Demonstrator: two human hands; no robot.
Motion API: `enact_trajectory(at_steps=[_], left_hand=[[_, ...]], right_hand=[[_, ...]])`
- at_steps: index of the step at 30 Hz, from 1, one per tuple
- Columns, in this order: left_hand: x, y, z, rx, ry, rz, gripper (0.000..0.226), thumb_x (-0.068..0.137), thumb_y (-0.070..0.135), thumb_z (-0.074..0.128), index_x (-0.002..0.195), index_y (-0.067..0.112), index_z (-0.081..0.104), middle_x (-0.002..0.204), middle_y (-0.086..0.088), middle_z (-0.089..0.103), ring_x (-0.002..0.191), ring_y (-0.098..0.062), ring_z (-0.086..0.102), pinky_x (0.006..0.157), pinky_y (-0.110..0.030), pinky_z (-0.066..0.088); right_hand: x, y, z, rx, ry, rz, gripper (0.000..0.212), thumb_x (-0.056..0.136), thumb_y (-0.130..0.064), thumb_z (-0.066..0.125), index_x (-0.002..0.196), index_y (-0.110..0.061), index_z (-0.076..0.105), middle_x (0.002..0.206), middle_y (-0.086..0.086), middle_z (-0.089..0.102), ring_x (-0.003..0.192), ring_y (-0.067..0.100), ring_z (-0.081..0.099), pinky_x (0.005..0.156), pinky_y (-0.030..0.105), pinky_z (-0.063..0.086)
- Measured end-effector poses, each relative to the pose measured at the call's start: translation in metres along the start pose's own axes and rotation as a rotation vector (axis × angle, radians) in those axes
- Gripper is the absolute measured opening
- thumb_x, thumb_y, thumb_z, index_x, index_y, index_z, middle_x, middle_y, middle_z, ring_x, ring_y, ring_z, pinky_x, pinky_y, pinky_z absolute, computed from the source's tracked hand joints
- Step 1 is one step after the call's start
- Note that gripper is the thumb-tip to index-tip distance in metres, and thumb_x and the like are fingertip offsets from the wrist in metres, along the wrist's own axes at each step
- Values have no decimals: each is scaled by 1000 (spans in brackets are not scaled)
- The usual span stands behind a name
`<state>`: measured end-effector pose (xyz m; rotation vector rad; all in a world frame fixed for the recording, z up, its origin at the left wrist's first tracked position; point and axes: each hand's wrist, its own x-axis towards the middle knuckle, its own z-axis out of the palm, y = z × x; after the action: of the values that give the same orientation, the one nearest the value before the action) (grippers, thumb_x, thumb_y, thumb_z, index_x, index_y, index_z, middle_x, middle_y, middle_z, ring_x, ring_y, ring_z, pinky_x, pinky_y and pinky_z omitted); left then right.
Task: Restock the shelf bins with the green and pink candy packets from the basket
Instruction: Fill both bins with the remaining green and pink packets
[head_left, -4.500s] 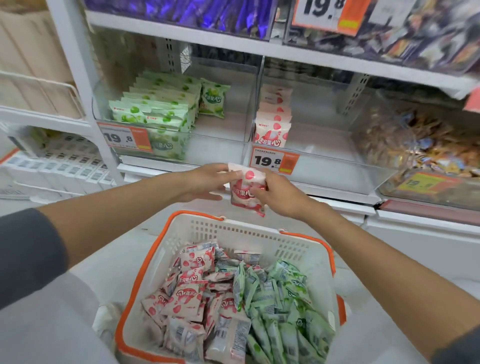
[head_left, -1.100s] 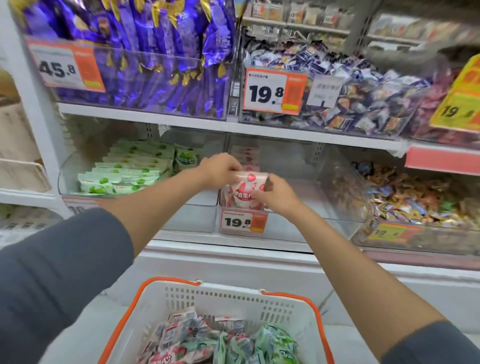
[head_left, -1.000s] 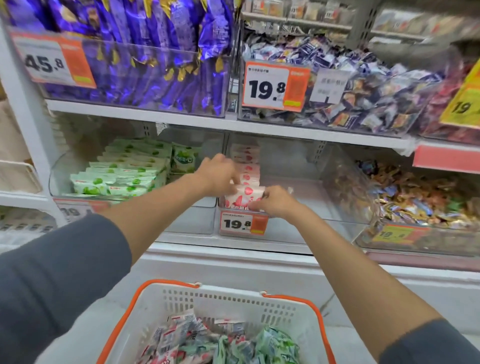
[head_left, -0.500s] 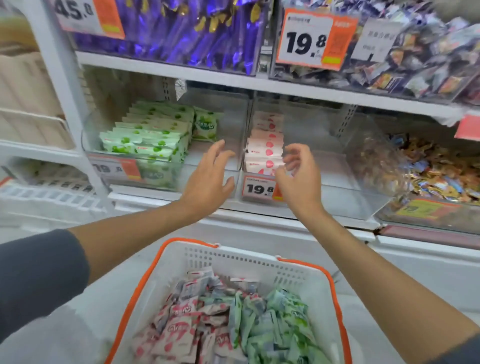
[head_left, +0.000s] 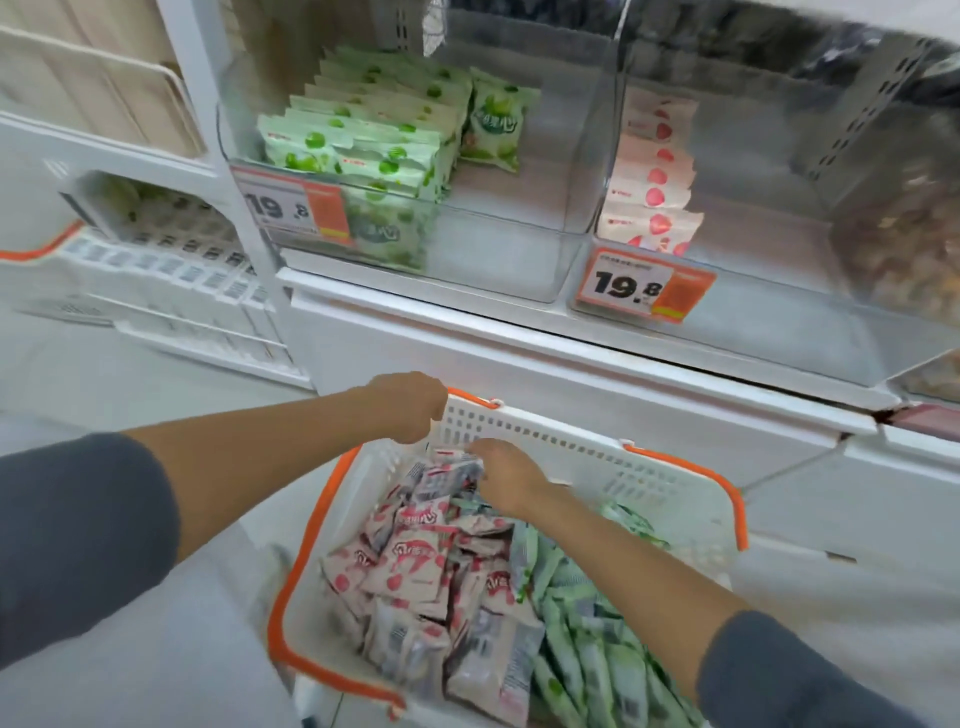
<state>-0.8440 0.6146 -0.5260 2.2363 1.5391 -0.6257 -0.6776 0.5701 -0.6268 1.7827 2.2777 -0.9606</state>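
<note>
The white, orange-rimmed basket (head_left: 545, 431) sits low in the frame's centre. The left grip (head_left: 410, 408) is curled round the basket's far-left corner. The right grip (head_left: 506, 478) reaches inside, fingers pinching a pink candy packet (head_left: 441, 475) at the far end of the pink heap (head_left: 415, 566). Green packets (head_left: 582, 639) fill the basket's right side. Above are two clear shelf bins: the left bin (head_left: 509, 249) holds rows of green stock (head_left: 363, 145), the right bin (head_left: 779, 291) a single pink row (head_left: 654, 176).
</note>
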Motion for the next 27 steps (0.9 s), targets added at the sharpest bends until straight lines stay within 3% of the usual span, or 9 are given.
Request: enact_trajectory(at_steps=[4, 6, 10, 12, 14, 17, 19, 22, 27], left_hand=[[6, -9, 3, 20, -51, -44, 37, 95, 10, 48, 128, 23, 54, 134, 1, 52, 117, -18, 54, 90, -31, 50], [9, -8, 3, 12, -58, -56, 35, 95, 10, 49, 127, 22, 55, 132, 0, 53, 117, -19, 55, 93, -33, 50], [17, 2, 9, 41, -129, -46, 32, 91, 7, 49, 120, 17, 58, 119, 2, 55, 106, -17, 56, 82, -29, 51], [16, 10, 5, 69, -176, -20, 26, 91, 5, 51, 114, 19, 53, 112, 0, 48, 99, -16, 50, 76, -26, 43], [12, 18, -2, -4, -228, 50, 45, 92, 14, 62, 133, 15, 44, 131, -7, 48, 115, -22, 52, 87, -26, 42], [0, 30, -8, -217, -254, 145, 83, 88, 36, 70, 149, 6, 23, 151, -9, 37, 131, -25, 43, 109, -35, 36], [-5, 41, -12, -316, -136, 180, 69, 92, 39, 64, 141, 2, 33, 137, -10, 48, 114, -23, 50, 99, -34, 42], [-17, 50, -30, -544, 57, 232, 37, 95, 23, 62, 122, 3, 47, 107, -10, 57, 93, -21, 54, 76, -27, 41], [-40, 43, -80, -1118, -39, 328, 27, 92, 7, 64, 117, 13, 60, 108, -5, 71, 93, -16, 68, 84, -32, 57]], right_hand=[[30, -8, 35, -147, 21, -63, 67, 91, -10, 53, 150, -19, 22, 140, 15, 45, 126, 33, 45, 102, 43, 39], [33, -4, 40, -294, 39, -70, 50, 94, -14, 51, 143, -15, 41, 128, 15, 56, 119, 33, 50, 99, 40, 40], [22, 1, 26, -203, 136, -110, 28, 97, -21, 45, 85, -12, 69, 86, 8, 68, 85, 27, 59, 84, 36, 49], [14, -2, 1, -5, 181, 0, 38, 96, -24, 46, 59, -17, 50, 60, 2, 52, 65, 24, 53, 66, 32, 47], [3, -11, -34, 304, 259, 196, 39, 89, -22, 56, 53, -16, 47, 50, 1, 48, 52, 22, 51, 56, 29, 45], [-18, -27, -81, 1015, 267, 449, 12, 78, -10, 60, 68, -4, 62, 60, 12, 67, 50, 21, 64, 50, 24, 44], [-41, -32, -102, 1226, 213, 481, 8, 82, -7, 59, 80, 0, 63, 69, 16, 71, 51, 19, 65, 50, 22, 41], [-72, -29, -131, 1084, 288, 398, 29, 90, -24, 55, 80, -2, 70, 65, 8, 69, 54, 19, 58, 55, 25, 42], [-109, -24, -187, 694, 570, 84, 14, 81, -8, 65, 72, -17, 61, 70, 0, 60, 67, 14, 54, 66, 27, 43]])
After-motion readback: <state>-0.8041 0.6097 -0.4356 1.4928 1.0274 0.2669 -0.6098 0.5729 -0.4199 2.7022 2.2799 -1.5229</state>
